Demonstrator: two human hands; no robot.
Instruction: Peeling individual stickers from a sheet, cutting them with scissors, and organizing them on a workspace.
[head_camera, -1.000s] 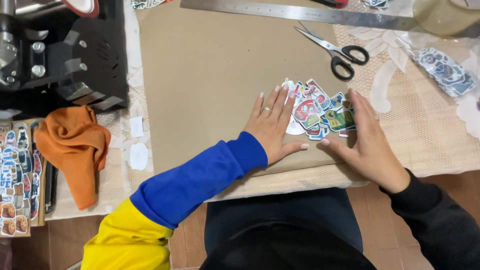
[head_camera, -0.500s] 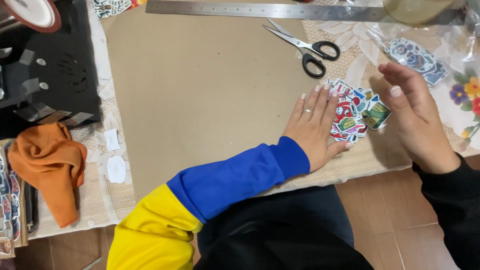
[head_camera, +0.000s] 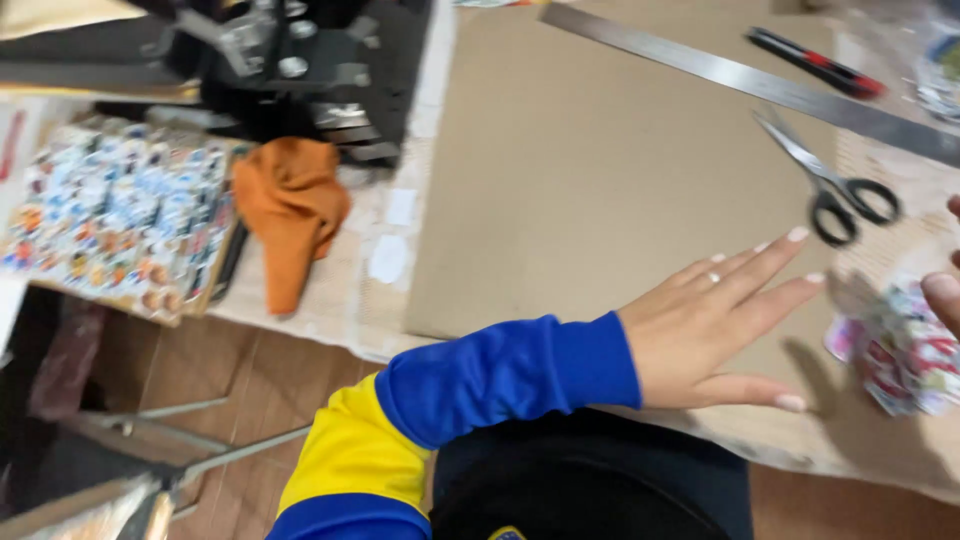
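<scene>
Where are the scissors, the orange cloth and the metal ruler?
scissors (head_camera: 826, 180): head view, near the pivot.
orange cloth (head_camera: 290, 205): head view, middle of the fabric.
metal ruler (head_camera: 720, 70): head view, flat blade.

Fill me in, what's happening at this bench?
A person is working colourful cut-out stickers on a brown cardboard sheet. The left hand, in a blue and yellow sleeve, lies flat and open on the cardboard. The right hand shows only at the frame's edge, fingertips on the blurred pile of stickers. Black-handled scissors and a long steel ruler lie untouched beyond; an orange cloth sits to the left.
</scene>
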